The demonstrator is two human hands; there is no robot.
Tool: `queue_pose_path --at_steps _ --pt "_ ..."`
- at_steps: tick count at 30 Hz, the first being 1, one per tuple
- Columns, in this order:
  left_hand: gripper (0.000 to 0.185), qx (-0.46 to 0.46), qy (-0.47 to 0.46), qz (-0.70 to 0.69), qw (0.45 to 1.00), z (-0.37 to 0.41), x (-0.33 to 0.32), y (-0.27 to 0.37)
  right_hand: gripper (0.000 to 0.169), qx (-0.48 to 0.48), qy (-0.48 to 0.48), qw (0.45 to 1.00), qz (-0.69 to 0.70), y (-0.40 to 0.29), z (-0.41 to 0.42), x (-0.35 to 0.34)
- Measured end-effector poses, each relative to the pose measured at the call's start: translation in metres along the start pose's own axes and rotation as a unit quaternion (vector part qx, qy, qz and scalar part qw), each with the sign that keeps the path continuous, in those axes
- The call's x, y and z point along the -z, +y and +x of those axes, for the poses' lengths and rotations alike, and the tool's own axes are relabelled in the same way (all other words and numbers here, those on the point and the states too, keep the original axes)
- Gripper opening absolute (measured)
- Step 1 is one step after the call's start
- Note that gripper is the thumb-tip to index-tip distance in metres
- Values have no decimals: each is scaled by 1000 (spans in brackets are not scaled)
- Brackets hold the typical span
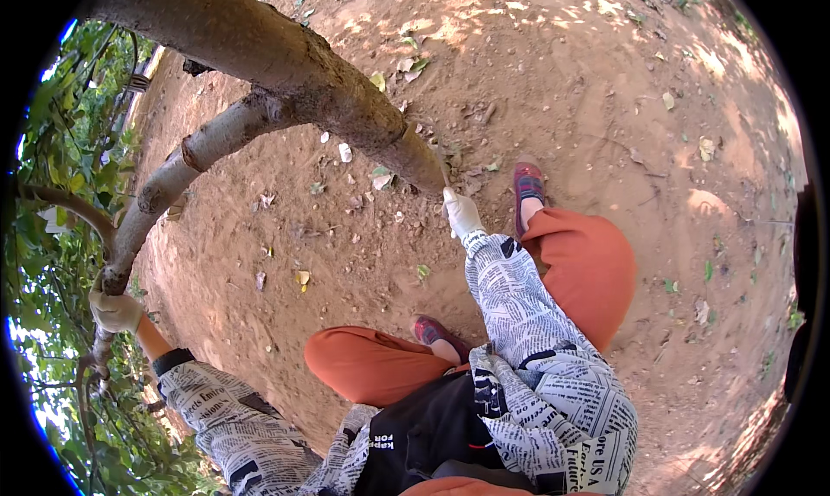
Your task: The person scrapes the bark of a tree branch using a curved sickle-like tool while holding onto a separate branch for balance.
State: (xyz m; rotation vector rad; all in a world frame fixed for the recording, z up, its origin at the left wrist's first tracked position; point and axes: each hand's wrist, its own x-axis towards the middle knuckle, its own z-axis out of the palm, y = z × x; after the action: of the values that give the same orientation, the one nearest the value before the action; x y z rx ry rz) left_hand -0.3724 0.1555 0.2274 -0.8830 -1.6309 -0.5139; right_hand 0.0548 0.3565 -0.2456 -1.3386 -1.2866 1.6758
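A tree trunk slants from the upper left down to the soil, and a thick side branch forks off it towards the left. My left hand, in a pale glove, is wrapped around that branch near the leaves. My right hand, also gloved, is closed around the lower end of a thin tool beside the foot of the trunk. The tool looks like a narrow blade; its exact kind is hard to make out, and I cannot tell whether it touches the bark.
Bare brown soil with scattered dry leaves and small stones surrounds the trunk. Green foliage fills the left side around the branch. My two shoes stand apart on the ground, my knees bent in orange trousers.
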Motion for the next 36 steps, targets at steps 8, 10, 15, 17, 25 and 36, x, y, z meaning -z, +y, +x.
queue_pose_path --at_steps 8,10,15,17,25,36 --pt "51 -14 -24 -13 1000 0 4 1 62 47 -25 998 -20 -52 12 -8" --pt "52 6 -33 -35 999 4 9 7 61 28 -27 999 -26 -47 10 -11" --pt "53 -5 -21 -43 999 2 5 17 61 114 44 992 -24 5 6 -15" --pt "53 2 -25 -39 999 2 7 21 61 139 53 988 -28 -3 14 -13" --pt "53 0 -16 -20 1000 0 8 16 66 133 -12 991 -21 -82 19 -14" --pt "52 6 -20 -41 999 0 8 16 62 193 26 977 -83 -71 23 -3"
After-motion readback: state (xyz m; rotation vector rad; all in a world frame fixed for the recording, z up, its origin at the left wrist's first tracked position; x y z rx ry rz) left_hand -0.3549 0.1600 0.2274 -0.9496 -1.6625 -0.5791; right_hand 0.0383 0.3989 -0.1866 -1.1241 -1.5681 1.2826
